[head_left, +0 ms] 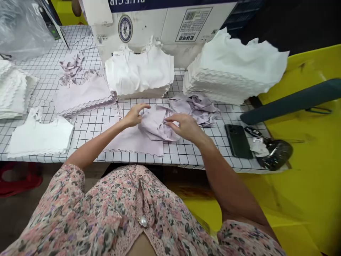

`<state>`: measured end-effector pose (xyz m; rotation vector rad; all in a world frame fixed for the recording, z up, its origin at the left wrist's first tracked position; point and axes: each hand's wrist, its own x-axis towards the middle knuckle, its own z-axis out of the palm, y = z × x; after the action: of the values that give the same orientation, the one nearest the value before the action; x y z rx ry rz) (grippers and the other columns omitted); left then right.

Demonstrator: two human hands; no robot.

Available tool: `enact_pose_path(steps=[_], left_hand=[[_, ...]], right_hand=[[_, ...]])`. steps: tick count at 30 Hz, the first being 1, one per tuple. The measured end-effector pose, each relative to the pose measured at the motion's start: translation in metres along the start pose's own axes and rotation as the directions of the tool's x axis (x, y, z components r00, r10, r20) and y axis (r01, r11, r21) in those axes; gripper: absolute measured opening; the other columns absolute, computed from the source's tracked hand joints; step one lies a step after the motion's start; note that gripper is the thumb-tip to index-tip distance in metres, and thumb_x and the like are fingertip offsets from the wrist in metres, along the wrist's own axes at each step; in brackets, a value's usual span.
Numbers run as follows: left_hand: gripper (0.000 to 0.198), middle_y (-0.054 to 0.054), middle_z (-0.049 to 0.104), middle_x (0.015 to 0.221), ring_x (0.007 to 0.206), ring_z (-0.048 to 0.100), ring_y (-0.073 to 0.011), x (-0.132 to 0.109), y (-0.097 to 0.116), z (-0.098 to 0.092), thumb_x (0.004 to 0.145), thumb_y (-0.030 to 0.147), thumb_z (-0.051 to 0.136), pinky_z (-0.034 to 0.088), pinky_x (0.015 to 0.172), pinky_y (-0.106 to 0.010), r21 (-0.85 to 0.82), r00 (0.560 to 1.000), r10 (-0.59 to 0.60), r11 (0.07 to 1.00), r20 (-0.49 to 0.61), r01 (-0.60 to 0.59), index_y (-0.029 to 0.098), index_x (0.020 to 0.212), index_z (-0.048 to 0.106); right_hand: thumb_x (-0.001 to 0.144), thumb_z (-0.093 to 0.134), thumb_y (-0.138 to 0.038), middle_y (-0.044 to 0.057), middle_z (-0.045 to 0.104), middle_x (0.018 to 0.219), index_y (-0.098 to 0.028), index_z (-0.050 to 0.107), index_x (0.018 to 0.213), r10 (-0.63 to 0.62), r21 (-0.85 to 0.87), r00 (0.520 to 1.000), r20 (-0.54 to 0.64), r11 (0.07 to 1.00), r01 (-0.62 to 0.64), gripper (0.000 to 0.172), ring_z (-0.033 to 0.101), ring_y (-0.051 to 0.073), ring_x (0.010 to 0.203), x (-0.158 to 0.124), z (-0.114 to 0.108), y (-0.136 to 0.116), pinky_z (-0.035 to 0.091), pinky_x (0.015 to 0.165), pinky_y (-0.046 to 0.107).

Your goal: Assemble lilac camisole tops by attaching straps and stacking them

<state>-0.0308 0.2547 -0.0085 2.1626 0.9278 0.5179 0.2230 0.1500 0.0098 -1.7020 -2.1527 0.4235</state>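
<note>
A bunched lilac garment [158, 124] lies between the two hands, its long axis slanting from upper left to lower right. Its soft, thin knit gathers into loose folds. It rests on a flat lilac top [133, 140], whose scalloped hem runs almost level along the near edge of the table [186, 157]. The left hand [135, 115] is open, its fingers [142, 106] spread and lightly curved on the bundle's far-left side. The right hand [183, 127] is half closed over the folds; whether it pinches them, I cannot tell.

Just beyond, a crumpled lilac heap [197, 108] touches a tall stack of white scalloped pieces [234, 73]. A white stack [138, 73] stands against a cardboard carton [165, 26]. Lilac pieces [85, 94] lie to the left, beside a white top [39, 134]. A dark phone [238, 141] lies face down at right on the black-gridded white table.
</note>
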Motion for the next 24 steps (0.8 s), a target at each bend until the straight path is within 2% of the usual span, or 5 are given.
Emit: enact_pose_path(steps=[3, 7, 14, 17, 24], left_hand=[[0.062, -0.011, 0.067, 0.147, 0.139, 0.057, -0.0262, 0.003, 0.002, 0.002, 0.082, 0.002, 0.049, 0.037, 0.123, -0.045, 0.063, 0.950, 0.150, 0.983, 0.273, -0.173, 0.019, 0.139, 0.068], [0.044, -0.014, 0.071, 0.129, 0.128, 0.058, -0.0339, 0.013, 0.007, 0.002, 0.082, 0.018, 0.064, 0.036, 0.118, -0.054, 0.212, 0.908, 0.021, 0.970, 0.419, -0.120, 0.017, 0.125, 0.074], [0.058, -0.009, 0.071, 0.113, 0.105, 0.067, -0.0217, 0.050, 0.058, -0.033, 0.075, 0.048, 0.090, 0.052, 0.092, -0.036, -0.531, 0.856, 0.333, 0.843, 0.395, -0.083, 0.018, 0.121, 0.071], [0.049, -0.003, 0.067, 0.088, 0.080, 0.063, -0.0136, 0.059, 0.083, -0.052, 0.074, 0.054, 0.094, 0.049, 0.071, -0.028, -0.597, 0.855, 0.314, 0.802, 0.413, -0.006, 0.015, 0.095, 0.074], [0.045, -0.002, 0.067, 0.082, 0.076, 0.063, -0.0114, 0.046, 0.099, -0.090, 0.072, 0.051, 0.098, 0.049, 0.070, -0.026, -0.626, 0.900, 0.283, 0.780, 0.331, -0.015, 0.014, 0.078, 0.072]], right_hand=[[0.089, 0.070, -0.044, 0.012, 0.079, 0.097, -0.021, 0.078, 0.092, 0.034, 0.067, 0.993, 0.111, 0.997, -0.042, 0.024, 0.065, 0.034, 0.102, -0.003, 0.027, -0.010, 0.046, 0.101, 0.054], [0.086, 0.064, -0.034, 0.011, 0.072, 0.089, -0.019, 0.068, 0.080, 0.023, 0.150, 0.989, 0.144, 0.988, -0.045, 0.017, 0.062, 0.029, 0.095, -0.005, 0.026, -0.011, 0.048, 0.094, 0.048], [0.090, 0.072, -0.052, 0.004, 0.067, 0.087, -0.022, 0.073, 0.094, 0.022, 0.703, 0.997, 0.077, 0.708, -0.070, 0.031, 0.058, 0.017, 0.074, 0.016, -0.067, -0.025, 0.046, 0.064, 0.030], [0.088, 0.081, -0.052, 0.003, 0.063, 0.080, -0.021, 0.074, 0.087, 0.028, 0.695, 0.999, -0.020, 0.719, -0.006, 0.032, 0.052, 0.015, 0.071, 0.025, -0.109, -0.039, 0.042, 0.061, 0.029], [0.080, 0.091, -0.049, 0.000, 0.056, 0.076, -0.020, 0.070, 0.082, 0.152, 0.788, 0.974, -0.168, 0.615, 0.040, 0.036, 0.047, 0.011, 0.067, 0.034, -0.152, -0.037, 0.039, 0.056, 0.024]])
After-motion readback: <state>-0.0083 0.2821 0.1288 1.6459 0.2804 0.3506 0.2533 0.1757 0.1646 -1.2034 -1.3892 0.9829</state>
